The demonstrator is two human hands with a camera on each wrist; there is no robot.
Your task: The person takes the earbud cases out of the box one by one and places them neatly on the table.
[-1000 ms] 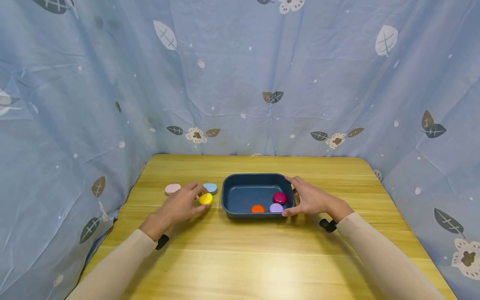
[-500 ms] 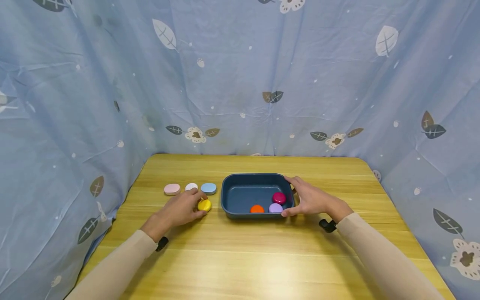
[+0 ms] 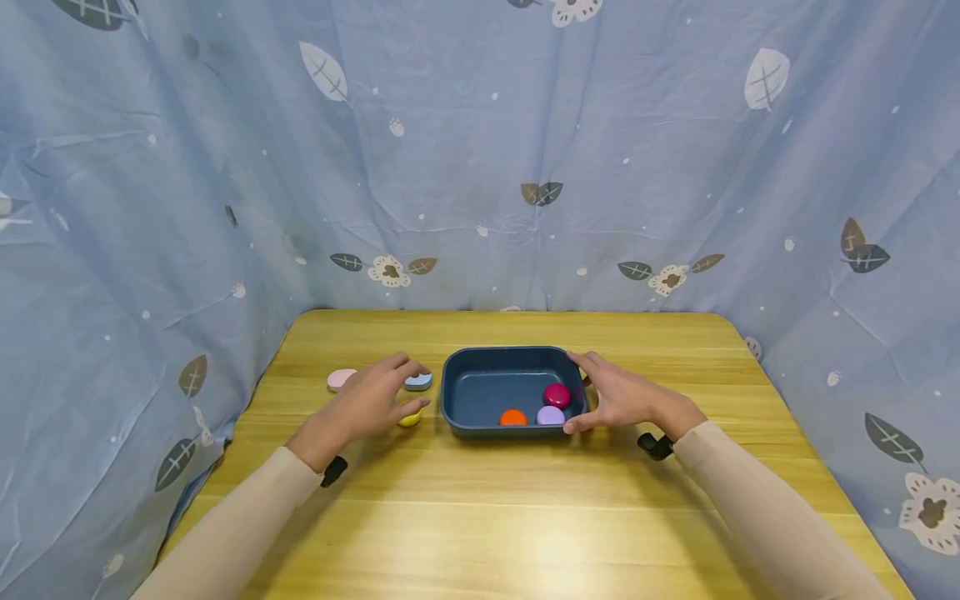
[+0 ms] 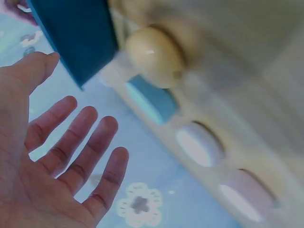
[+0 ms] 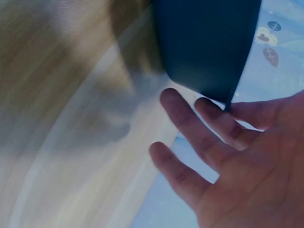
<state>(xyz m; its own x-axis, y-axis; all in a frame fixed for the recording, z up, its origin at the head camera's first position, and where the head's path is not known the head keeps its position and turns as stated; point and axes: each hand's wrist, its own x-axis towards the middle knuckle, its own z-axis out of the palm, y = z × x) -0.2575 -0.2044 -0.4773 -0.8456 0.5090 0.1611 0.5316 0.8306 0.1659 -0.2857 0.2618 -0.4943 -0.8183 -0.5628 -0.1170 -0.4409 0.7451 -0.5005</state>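
Observation:
My left hand [image 3: 363, 404] hovers over the table's left side, fingers spread and holding nothing. Beneath its thumb a glossy yellow round piece [image 3: 409, 420] lies on the tabletop, partly covered in the head view. A pale blue oval piece [image 3: 417, 382] is just beyond the fingers. My right hand [image 3: 621, 396] grips the right end of a dark blue rectangular box [image 3: 487, 398], thumb at the front rim and forefinger at the back corner. Inside the box are a crimson round piece [image 3: 557, 395], an orange one [image 3: 513, 417] and a lilac one [image 3: 551, 415].
Farther left lies a pale pink oval piece [image 3: 341, 380]. A white piece [image 4: 199, 144], hidden by the left hand in the head view, shows in the left wrist view between the blue and pink ones. A blue patterned curtain [image 3: 465, 167] surrounds the wooden table [image 3: 495, 517].
The left hand has set the yellow piece down on the table, let go of it and lifted with its fingers spreading. The right hand and box have stayed in place.

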